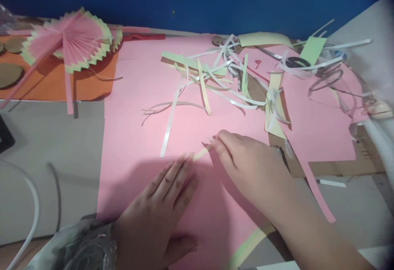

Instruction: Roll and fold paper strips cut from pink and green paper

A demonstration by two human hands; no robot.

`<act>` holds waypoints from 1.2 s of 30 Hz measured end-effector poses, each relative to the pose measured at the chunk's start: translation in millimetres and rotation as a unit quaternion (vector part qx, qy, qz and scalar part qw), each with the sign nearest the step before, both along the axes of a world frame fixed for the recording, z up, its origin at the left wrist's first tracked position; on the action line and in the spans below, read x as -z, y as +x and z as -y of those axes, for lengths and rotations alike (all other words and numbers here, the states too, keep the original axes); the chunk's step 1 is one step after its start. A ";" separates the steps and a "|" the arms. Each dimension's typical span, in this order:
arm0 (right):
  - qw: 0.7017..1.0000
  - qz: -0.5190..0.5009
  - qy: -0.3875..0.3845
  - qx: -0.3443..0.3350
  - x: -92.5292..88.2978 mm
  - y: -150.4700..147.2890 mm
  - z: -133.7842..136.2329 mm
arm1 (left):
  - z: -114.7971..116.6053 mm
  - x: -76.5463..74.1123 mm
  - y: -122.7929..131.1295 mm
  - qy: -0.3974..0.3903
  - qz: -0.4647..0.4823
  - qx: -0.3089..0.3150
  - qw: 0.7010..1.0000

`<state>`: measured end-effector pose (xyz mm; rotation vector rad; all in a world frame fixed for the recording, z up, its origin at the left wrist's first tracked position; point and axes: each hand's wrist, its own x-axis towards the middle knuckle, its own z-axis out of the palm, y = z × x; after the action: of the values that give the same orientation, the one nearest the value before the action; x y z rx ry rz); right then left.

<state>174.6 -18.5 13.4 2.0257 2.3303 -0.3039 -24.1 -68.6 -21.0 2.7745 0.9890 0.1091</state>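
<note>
Pink paper [132, 85] lies on our table [80, 147]. Our left hand [156, 204] lies flat, touching a yellow strip [202, 153]; our right hand [243, 161] pinches its other end.

No word, brand or number can be read. Dark printed marks [365, 154] on the brown cardboard [326, 169] at the right are too small to make out; a blue-and-white patch [340, 55] at the far right is too blurred to tell.
</note>
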 end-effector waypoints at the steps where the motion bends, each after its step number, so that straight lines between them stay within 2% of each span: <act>1: 1.000 -0.022 -0.015 0.016 -2.0 1.8 -1.2 | -0.2 -0.2 0.1 0.001 0.000 0.000 1.000; 5: 0.997 -0.055 -0.036 0.050 -7.3 6.8 -5.0 | 0.1 0.2 -0.1 0.003 0.000 -0.002 1.000; 14: 0.996 -0.049 -0.001 0.081 -5.0 13.5 -10.1 | 0.7 1.7 -1.1 -0.001 0.006 -0.002 1.000; 22: 0.996 -0.082 0.038 -0.025 13.2 -4.3 -2.3 | 0.8 -0.9 0.4 0.002 0.003 -0.002 1.000; 27: 0.998 -0.044 0.045 -0.028 18.6 -6.1 -0.8 | -0.8 -0.6 -0.5 0.004 0.007 0.008 1.000; 36: 0.996 0.042 0.069 -0.023 17.9 -1.4 -1.7 | 1.2 0.0 -1.7 -0.004 -0.001 0.007 1.000</act>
<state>173.1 -16.9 -4.5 1.9949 2.4051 -0.0565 -25.8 -69.8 -21.0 2.7739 0.9685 0.0997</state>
